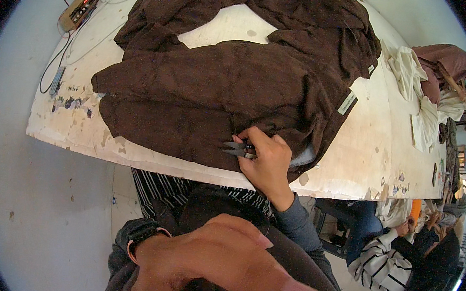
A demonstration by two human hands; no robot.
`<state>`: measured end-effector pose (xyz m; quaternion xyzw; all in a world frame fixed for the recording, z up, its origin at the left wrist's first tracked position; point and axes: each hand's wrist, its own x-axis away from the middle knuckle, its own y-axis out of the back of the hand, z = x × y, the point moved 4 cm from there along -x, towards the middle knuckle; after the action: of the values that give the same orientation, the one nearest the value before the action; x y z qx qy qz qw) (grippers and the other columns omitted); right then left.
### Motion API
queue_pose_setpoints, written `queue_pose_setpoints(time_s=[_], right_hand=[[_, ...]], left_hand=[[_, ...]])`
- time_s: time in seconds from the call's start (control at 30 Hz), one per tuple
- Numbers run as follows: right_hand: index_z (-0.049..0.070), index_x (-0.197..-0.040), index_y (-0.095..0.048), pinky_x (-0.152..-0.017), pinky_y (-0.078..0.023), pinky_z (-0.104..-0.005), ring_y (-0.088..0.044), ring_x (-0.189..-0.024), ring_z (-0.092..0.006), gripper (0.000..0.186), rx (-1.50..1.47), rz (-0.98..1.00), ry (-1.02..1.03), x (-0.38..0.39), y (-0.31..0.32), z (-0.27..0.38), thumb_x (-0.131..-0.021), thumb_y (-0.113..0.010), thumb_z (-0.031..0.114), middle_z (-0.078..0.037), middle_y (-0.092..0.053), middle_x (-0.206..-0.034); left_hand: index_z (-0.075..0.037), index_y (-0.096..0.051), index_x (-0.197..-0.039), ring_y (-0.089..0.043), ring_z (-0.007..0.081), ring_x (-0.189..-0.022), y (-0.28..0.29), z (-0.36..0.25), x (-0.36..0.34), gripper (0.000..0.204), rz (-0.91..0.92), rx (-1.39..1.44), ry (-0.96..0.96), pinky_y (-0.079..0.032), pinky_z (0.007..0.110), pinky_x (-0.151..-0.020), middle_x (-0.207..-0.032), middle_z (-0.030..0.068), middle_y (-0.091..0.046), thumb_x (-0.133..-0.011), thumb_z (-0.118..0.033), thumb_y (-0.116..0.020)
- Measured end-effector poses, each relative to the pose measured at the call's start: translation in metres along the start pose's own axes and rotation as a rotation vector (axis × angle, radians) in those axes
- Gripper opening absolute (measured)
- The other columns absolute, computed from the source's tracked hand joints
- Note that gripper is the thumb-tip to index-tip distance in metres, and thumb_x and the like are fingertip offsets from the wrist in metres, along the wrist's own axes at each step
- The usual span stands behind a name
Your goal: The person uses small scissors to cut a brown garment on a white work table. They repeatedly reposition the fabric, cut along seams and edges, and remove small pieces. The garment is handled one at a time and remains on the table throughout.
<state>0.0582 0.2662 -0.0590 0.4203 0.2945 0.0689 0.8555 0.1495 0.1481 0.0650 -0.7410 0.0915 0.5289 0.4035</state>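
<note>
A dark brown garment (pixel 206 76) is spread in a loop across the pale worktable (pixel 348 155), with light labels along its right side and a grey lining showing near the front edge. My right hand (pixel 265 159) rests on the garment near that edge, fingers closed on small dark snips (pixel 231 149) whose blades point left and are apart. My left hand (pixel 223 261), with a dark watch (pixel 139 237) on the wrist, is raised close to the camera below the table edge, thumb and forefinger apart with nothing visible in them; its other fingers are mostly hidden.
A small device (pixel 80 7) with cables and a remote (pixel 57 80) lie at the table's left, beside a wall. Cream cloth (pixel 423 129) and mauve cloth (pixel 445 61) are piled at the right. A person in striped sleeves (pixel 378 258) works low at the right.
</note>
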Motion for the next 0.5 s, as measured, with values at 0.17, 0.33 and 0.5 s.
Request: queue_pose_setpoints(time_s=[0.17,0.33,0.5], right_hand=[[0.010,-0.087,-0.066,-0.059,-0.038,-0.0335,-0.057,-0.059,-0.0248,0.017,-0.045,-0.006,0.003,0.000,0.002,0.000,-0.077,-0.080,0.011,-0.006,-0.064,-0.071],[0.006,-0.096,-0.069,-0.063,-0.046,-0.0292,-0.059,-0.068,-0.0189,0.024,-0.307,-0.098,-0.168,0.005,0.023,0.003,-0.075,-0.082,0.002,-0.007,-0.059,-0.078],[0.002,-0.096,-0.069,-0.067,-0.046,-0.0256,-0.057,-0.075,-0.0102,0.023,-0.457,-0.224,-0.414,0.018,0.069,-0.020,-0.078,-0.083,0.003,-0.003,-0.063,-0.083]], left_hand=[[-0.027,-0.077,-0.103,-0.058,0.0412,-0.122,0.005,0.002,0.004,0.060,0.056,0.124,0.008,-0.042,0.052,-0.107,-0.134,0.0393,-0.051,-0.097,-0.075,-0.041],[-0.027,-0.073,-0.110,-0.057,0.0407,-0.119,-0.002,0.005,-0.005,0.057,0.000,0.109,0.257,-0.043,0.056,-0.102,-0.139,0.0261,-0.050,-0.100,-0.070,-0.038],[-0.003,-0.064,-0.114,-0.067,0.0247,-0.102,0.004,0.008,-0.011,0.071,-0.366,-0.103,0.648,-0.050,0.046,-0.096,-0.113,0.0166,-0.067,-0.090,-0.069,-0.058]])
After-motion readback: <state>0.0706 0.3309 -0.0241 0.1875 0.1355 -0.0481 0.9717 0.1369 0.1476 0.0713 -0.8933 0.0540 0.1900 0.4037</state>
